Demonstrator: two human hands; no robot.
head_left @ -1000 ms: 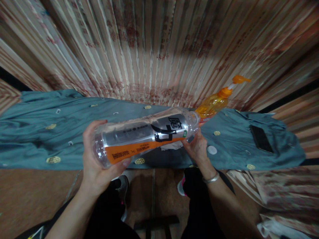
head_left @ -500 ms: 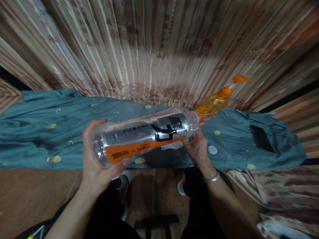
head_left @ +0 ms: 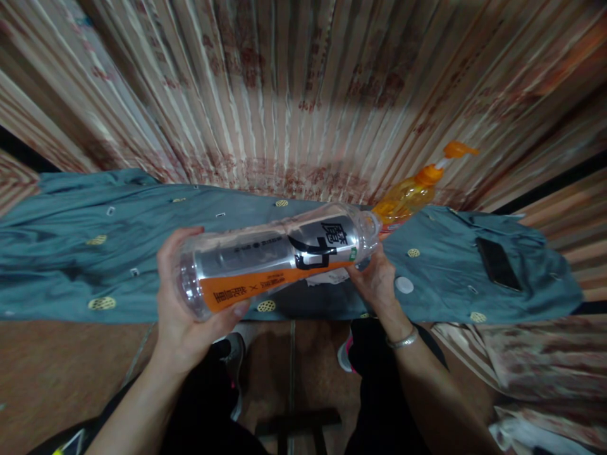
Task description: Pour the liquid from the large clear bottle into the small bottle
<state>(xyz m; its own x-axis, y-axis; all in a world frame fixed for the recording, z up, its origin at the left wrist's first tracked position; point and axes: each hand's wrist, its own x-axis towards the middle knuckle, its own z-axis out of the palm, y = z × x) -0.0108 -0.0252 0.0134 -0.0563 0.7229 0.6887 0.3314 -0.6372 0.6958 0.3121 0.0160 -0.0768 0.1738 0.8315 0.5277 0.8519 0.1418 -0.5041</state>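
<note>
A clear plastic bottle (head_left: 256,253) with a silver and orange label lies nearly level above the cloth, its neck end to the right and a little higher. My left hand (head_left: 183,303) is wrapped round its base, thumb along the near side. At the neck end, my right hand (head_left: 377,284) grips the bottle from below; most of its fingers are hidden behind the plastic. Just beyond that end stands a pump bottle (head_left: 403,197) of yellow-orange liquid with an orange pump head (head_left: 458,150). The clear bottle covers its lower part.
Teal patterned cloth (head_left: 142,253) covers the long narrow table. On it are a white round cap (head_left: 404,285), a crumpled white paper (head_left: 328,277) and a black phone (head_left: 497,264). A pleated curtain (head_left: 294,95) hangs behind the table.
</note>
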